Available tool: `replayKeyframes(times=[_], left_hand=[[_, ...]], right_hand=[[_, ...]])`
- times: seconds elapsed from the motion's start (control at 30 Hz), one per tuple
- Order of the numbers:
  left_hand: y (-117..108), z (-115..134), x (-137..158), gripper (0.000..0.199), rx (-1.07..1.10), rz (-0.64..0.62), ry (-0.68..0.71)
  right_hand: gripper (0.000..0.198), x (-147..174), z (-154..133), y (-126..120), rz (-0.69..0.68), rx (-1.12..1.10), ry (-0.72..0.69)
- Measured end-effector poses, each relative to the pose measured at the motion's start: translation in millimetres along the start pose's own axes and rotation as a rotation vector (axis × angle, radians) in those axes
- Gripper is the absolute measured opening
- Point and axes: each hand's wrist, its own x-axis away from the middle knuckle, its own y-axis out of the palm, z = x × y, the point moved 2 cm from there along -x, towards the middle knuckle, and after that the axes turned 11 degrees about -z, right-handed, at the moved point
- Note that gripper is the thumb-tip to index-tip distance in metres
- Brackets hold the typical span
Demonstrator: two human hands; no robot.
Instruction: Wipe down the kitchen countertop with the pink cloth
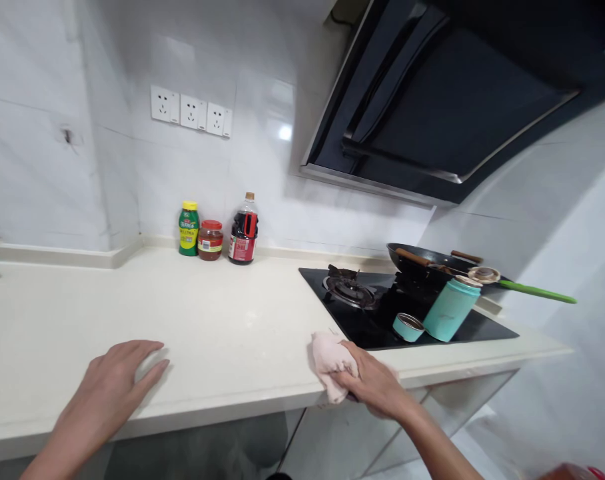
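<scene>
A crumpled pale pink cloth (332, 360) is bunched in my right hand (375, 385), pressed at the front edge of the white countertop (222, 320). The cloth lies just left of the black gas stove's (342, 320) near corner. Over the counter's left part, my left hand (115, 377) holds nothing, its thumb and fingers apart. Whether its fingertips touch the surface I cannot tell. On the stove near my right hand stand a turquoise canister (450, 312) and a small turquoise lid or cup (408, 327).
Along the back wall stand a green-and-yellow bottle (188, 230), a red-lidded jar (210, 241) and a dark sauce bottle (243, 233). A wok (417, 260) sits on the far burner, with a green handle (537, 291) jutting right. The black range hood (457, 100) overhangs the stove.
</scene>
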Motion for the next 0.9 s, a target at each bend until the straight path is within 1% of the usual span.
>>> replayKeyframes(times=[0.07,0.17,0.27,0.37,0.57,0.67,0.73,0.9], left_hand=[[0.7,0.3,1.1,0.050,0.007,0.021,0.016],[3.6,-0.5,2.6,0.049,0.014,0.056,0.032],[7.0,-1.9,4.5,0.048,0.013,0.082,0.042],[8.2,-2.4,7.0,0.047,0.009,0.139,0.077],[6.5,1.0,12.2,0.040,-0.059,0.286,0.225],[5.4,3.9,15.0,0.041,-0.086,0.324,0.273],[5.1,5.0,16.8,0.041,-0.094,0.323,0.276],[4.1,6.7,20.9,0.047,-0.101,0.330,0.303]], right_hand=[[0.041,-10.4,-2.7,-3.5,0.006,0.028,-0.012],[0.034,-27.6,-3.7,-3.4,0.076,0.199,0.024],[0.031,-50.5,-5.8,-2.4,0.106,0.365,0.085],[0.035,-78.3,-6.5,-3.8,0.124,0.433,0.109],[0.037,-121.4,7.5,0.6,0.129,0.449,0.156],[0.042,-144.2,11.7,3.4,0.131,0.447,0.202],[0.046,-168.1,9.1,3.7,0.134,0.433,0.228],[0.056,-246.8,-9.3,-1.5,0.156,0.356,0.300]])
